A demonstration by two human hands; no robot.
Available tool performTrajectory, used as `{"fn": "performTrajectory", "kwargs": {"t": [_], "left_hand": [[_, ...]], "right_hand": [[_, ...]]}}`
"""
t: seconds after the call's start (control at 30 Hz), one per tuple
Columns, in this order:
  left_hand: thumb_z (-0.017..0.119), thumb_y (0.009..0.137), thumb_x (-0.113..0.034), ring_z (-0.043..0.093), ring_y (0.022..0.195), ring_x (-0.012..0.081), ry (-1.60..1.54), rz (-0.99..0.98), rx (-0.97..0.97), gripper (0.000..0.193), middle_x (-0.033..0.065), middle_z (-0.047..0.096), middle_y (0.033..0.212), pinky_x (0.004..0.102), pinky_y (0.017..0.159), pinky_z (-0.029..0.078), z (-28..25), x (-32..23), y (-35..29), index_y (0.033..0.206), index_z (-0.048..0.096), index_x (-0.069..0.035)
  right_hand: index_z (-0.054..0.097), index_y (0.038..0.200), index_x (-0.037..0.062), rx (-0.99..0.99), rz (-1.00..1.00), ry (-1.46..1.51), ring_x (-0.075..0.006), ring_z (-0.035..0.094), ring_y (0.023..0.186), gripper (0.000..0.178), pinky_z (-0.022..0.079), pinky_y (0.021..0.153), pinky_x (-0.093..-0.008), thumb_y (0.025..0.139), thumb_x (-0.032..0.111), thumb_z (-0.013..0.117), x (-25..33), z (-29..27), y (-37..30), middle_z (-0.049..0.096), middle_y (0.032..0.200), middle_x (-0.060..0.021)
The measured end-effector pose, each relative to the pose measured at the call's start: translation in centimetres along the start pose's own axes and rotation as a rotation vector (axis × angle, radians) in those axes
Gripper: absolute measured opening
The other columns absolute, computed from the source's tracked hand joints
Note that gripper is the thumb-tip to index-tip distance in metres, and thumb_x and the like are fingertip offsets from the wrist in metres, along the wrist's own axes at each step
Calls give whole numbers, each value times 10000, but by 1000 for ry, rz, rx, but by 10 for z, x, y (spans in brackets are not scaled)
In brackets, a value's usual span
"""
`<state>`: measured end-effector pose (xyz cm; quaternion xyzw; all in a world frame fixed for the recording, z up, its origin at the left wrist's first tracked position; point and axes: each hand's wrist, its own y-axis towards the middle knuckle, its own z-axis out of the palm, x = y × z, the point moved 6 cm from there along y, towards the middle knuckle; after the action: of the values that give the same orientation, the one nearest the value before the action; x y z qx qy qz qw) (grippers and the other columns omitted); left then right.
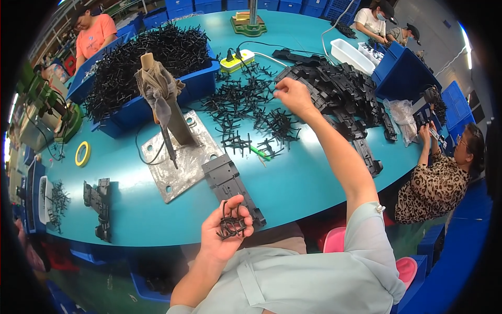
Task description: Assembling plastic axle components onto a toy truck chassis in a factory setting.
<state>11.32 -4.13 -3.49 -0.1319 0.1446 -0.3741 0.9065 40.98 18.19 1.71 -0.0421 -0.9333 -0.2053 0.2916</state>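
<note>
Turquoise and smooth, a long worktable (151, 225) curves across a busy workshop. Nearest, the left hand (218, 235) is palm up at its edge, fingers curled around a loose bundle of thin, black, branched plastic pieces (231, 226). Just beyond it lies a flat, black, moulded plastic panel (232, 187), unheld. Next to that stands a scuffed, square metal base plate (180, 180) with a dark, rod-like tool (169, 146) hanging point-down from a cloth-wrapped mount.

Farther out, more branched pieces are scattered, with a bright green, slim object (260, 153) among them. The right hand (293, 97) is raised between this scatter and a heap of black moulded panels (342, 94); its fingertips are drawn close, and whether they pinch anything I cannot tell.

The step in hand appears to be handling small pieces; the next move seems to call for separating one from the tangled bundle. Behind, a blue plastic bin (201, 85) is piled high with similar pieces.
</note>
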Motion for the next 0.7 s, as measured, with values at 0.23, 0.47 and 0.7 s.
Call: {"fn": "performTrajectory", "kwargs": {"t": [0.23,0.47,0.7], "left_hand": [[410,981,-316,612,840,262,-23,-5,97,372,117,642,942,374,645,473,-1,-1,-1,1183,581,-55],[423,977,-315,613,833,261,-9,6,101,365,115,644,940,374,642,477,0,-1,-1,1179,585,-57],[423,978,-317,613,832,258,-11,9,94,365,113,645,938,370,640,476,3,0,-5,1178,584,-58]], "right_hand": [[673,858,42,-55,-221,171,-73,572,632,86,478,604,-234,805,108,687,27,-25,-21,648,729,-38],[652,1031,158,330,-403,-15,-221,595,822,321,481,756,-351,726,204,744,41,-9,-55,600,914,-40],[670,905,37,254,-148,275,-105,595,720,148,479,653,-250,778,106,706,30,-18,-46,658,801,-33]]}}
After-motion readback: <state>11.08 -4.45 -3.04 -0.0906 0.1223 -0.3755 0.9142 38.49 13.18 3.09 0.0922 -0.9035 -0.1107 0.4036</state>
